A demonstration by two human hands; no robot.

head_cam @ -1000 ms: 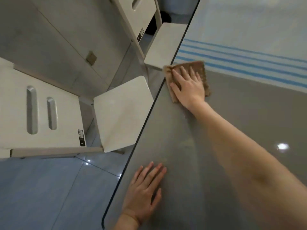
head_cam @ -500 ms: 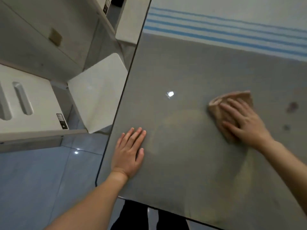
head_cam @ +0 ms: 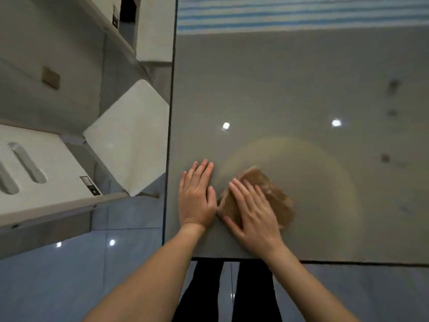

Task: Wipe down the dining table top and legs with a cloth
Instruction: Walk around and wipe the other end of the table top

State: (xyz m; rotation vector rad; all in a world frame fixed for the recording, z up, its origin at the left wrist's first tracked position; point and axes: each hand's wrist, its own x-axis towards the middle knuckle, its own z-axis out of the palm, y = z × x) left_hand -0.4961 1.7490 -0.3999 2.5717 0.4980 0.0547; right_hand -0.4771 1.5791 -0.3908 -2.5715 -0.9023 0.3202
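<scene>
The grey glossy dining table top point(head_cam: 290, 84) fills the right of the head view, its near left corner just below my hands. A brown cloth point(head_cam: 271, 196) lies flat near that corner. My right hand point(head_cam: 253, 214) presses on the cloth with fingers spread, covering its near half. My left hand point(head_cam: 197, 198) rests flat on the bare table right beside the cloth, fingers together, holding nothing. The table legs are hidden.
Two white chairs point(head_cam: 130, 138) stand left of the table, seats toward its left edge. A blue-striped white runner point(head_cam: 301, 12) crosses the table's far end. A few dark spots point(head_cam: 392, 86) mark the top at right. Blue tiled floor point(head_cam: 58, 275) lies below.
My right hand has swept the cloth from the far left edge out to the right, then back toward the near corner beside my left hand. My left hand stayed flat on the table.
</scene>
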